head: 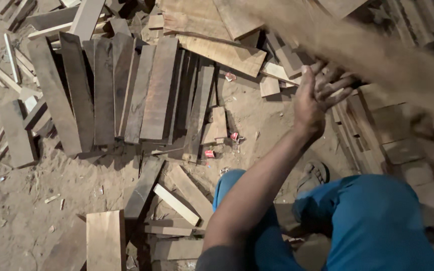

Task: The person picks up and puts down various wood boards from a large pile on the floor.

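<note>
Left hand (313, 100) grips a blurred plank (377, 55) above scattered boards (126, 90) on sand

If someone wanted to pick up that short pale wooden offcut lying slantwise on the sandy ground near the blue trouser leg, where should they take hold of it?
Probably across the middle of the short pale wooden offcut, from above, fingers over its two long edges. It lies flat and slanted, top face bare, and it is narrow enough to span. Its lower right end sits close to darker planks, so the upper left end looks freer as a second choice.

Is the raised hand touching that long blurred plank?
Touching. The head view shows the left hand with its fingers pressed against the underside of the blurred plank, no gap between them.
</note>
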